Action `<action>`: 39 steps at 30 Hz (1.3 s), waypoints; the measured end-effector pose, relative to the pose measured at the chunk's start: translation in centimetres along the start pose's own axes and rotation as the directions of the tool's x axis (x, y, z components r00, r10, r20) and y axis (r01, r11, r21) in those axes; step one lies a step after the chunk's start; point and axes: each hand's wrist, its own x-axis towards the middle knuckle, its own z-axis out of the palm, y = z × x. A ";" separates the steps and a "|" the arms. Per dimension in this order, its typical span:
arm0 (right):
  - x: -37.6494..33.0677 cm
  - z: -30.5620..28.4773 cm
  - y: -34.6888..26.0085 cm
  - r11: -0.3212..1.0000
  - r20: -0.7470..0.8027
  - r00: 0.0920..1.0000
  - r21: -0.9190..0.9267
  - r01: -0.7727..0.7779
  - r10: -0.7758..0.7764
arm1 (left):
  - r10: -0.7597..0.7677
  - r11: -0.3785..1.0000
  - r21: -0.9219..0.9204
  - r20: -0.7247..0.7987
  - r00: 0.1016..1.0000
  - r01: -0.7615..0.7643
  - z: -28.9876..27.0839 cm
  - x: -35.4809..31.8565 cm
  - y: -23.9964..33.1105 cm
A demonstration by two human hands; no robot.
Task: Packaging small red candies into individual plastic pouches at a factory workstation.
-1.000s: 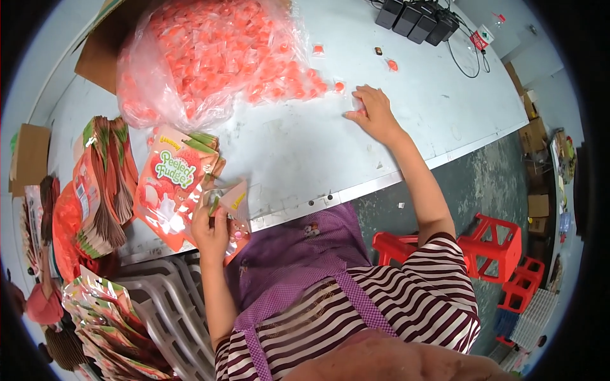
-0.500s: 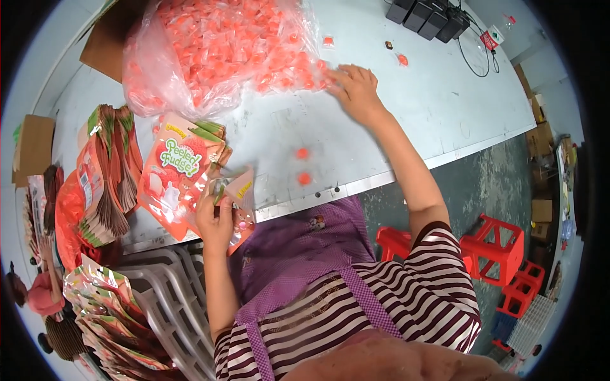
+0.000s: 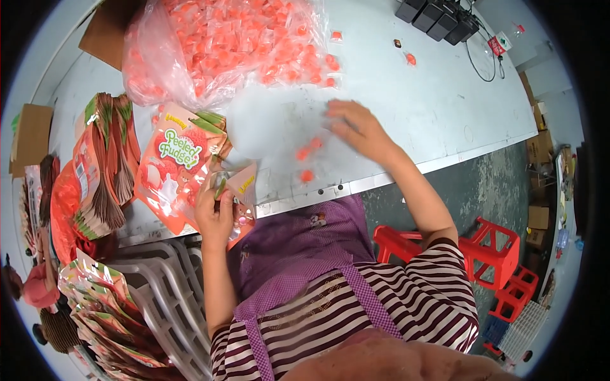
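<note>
My left hand (image 3: 215,214) is closed on the upper part of a pink candy pouch (image 3: 243,184) at the table's front edge. Flat beside it lies a pile of the same printed pouches (image 3: 166,170), with green leaves at the top. My right hand (image 3: 359,132) hovers over the table with its fingers stretched out, blurred at the tips, and I see nothing in them. Several loose red wrapped candies (image 3: 307,176) lie or slide on the table between my hands, slightly smeared. Beyond them a big heap of wrapped candies (image 3: 241,41) spills from a clear plastic bag (image 3: 152,70).
Bundled pouches (image 3: 105,165) stand at the left, above grey plastic crates (image 3: 166,286) and more pouches (image 3: 105,311). Black power adapters (image 3: 438,19) with a cable sit at the far right. Red stools (image 3: 489,254) stand on the floor. Other people (image 3: 41,289) are at far left.
My right hand has drawn back from the edge of the candy heap toward me. Another candy has come near the two in front. My left hand keeps its hold on the pouch.
</note>
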 end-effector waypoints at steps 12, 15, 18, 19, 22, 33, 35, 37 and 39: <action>5.8 2.0 2.8 0.927 -0.139 0.990 -0.373 -0.028 -0.026 | -0.017 1.000 0.015 0.005 1.000 0.017 0.0 -0.2 -0.1; 4.6 2.1 2.3 0.913 -0.142 0.987 -0.408 0.014 -0.078 | -0.010 1.000 0.024 -0.004 1.000 0.010 -0.1 -0.3 -0.1; 2.6 1.8 1.0 0.908 -0.055 0.997 -0.418 0.018 -0.045 | -0.004 1.000 0.024 -0.004 1.000 0.004 -0.1 -0.3 -0.2; 2.0 1.8 0.7 0.896 -0.042 0.996 -0.440 0.055 -0.082 | -0.009 1.000 0.020 -0.005 1.000 0.009 0.0 -0.3 -0.2; 0.4 1.8 -0.6 0.895 0.006 0.994 -0.435 0.099 -0.107 | -0.025 0.999 0.024 0.002 1.000 0.025 -0.1 -0.1 0.1; 6.9 -0.8 3.1 0.943 -0.363 0.925 -0.332 -0.018 -0.110 | 0.017 0.999 0.045 0.001 1.000 -0.017 0.0 -0.2 -0.3; 7.9 -0.6 4.7 0.913 -0.309 0.950 -0.400 -0.080 -0.052 | 0.011 0.999 0.050 -0.001 1.000 -0.011 0.0 -0.2 -0.3; 7.8 -1.1 5.1 0.927 -0.245 0.969 -0.355 -0.123 0.034 | -0.049 0.999 0.013 0.032 0.998 0.049 0.0 -0.1 0.0; 7.2 -1.5 5.2 0.936 -0.163 0.980 -0.311 -0.162 0.116 | -0.033 0.999 0.018 0.013 0.999 0.032 -0.1 -0.3 0.0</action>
